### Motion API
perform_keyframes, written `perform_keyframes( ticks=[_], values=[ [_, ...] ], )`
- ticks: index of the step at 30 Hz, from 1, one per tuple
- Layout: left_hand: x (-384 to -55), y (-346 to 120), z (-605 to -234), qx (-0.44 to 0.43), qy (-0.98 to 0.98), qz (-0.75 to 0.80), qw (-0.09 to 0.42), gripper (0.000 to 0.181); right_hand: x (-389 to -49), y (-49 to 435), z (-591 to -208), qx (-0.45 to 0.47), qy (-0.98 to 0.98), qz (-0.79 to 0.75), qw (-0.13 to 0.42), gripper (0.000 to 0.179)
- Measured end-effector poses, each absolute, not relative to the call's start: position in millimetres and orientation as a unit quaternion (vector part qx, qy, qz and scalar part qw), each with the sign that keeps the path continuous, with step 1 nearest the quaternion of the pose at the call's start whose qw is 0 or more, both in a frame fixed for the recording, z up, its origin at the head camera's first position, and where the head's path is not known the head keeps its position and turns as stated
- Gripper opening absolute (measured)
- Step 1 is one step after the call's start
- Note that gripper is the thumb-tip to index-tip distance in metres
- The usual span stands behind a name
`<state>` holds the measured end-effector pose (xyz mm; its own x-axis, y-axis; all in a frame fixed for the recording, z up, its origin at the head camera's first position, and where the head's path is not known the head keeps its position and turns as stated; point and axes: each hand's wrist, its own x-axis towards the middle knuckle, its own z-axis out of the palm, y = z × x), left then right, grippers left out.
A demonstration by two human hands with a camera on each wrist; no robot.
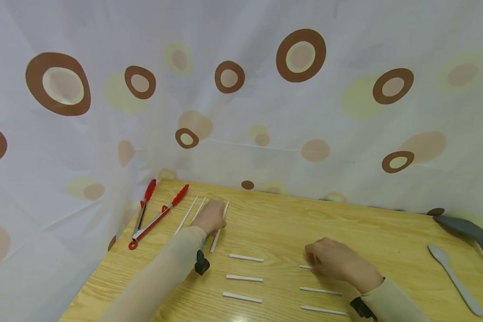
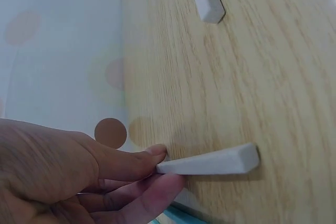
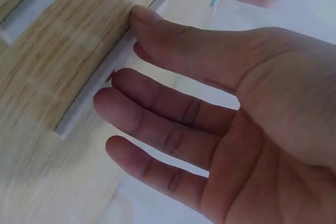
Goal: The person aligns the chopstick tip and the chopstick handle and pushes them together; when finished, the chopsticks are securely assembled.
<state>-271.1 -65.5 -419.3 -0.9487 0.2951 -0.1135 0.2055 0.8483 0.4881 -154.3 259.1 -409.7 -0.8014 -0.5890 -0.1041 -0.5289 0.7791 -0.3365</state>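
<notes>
At the far left of the table, my left hand [image 1: 210, 215] pinches one end of a white, square-sided stick [image 2: 212, 162] between thumb and fingers. The stick's other end points toward the table's near side. Part of a turquoise thing [image 2: 182, 214] shows beneath that hand; its kind is hidden. My right hand [image 1: 336, 260] is low over the right side of the table. Its thumb and forefinger tips lie on either side of another white stick [image 3: 86, 95], lying on the wood, while the other fingers are spread loosely.
Red-tipped tongs [image 1: 153, 223] lie spread at the left. Several other white sticks [image 1: 244, 278] are laid in rows and columns on the wooden table [image 1: 273, 228]. A grey spoon [image 1: 455, 277] and a dark spatula [image 1: 464, 228] lie at the right. A dotted curtain [image 1: 257, 112] hangs behind.
</notes>
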Motion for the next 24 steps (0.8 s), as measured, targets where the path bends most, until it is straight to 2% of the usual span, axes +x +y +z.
perform_keyframes(
  ticks=[12, 24],
  values=[
    [-268.8, -68.9, -423.2, 0.106, 0.955, 0.260, 0.090, 0.025, -154.2, 258.7, -414.6, -0.304, 0.940, -0.126, 0.083, 0.026],
    [-269.0, -71.0, -423.1, 0.102, 0.954, 0.263, 0.102, 0.026, -153.0, 260.2, -414.7, -0.297, 0.942, -0.132, 0.090, 0.025]
  ],
)
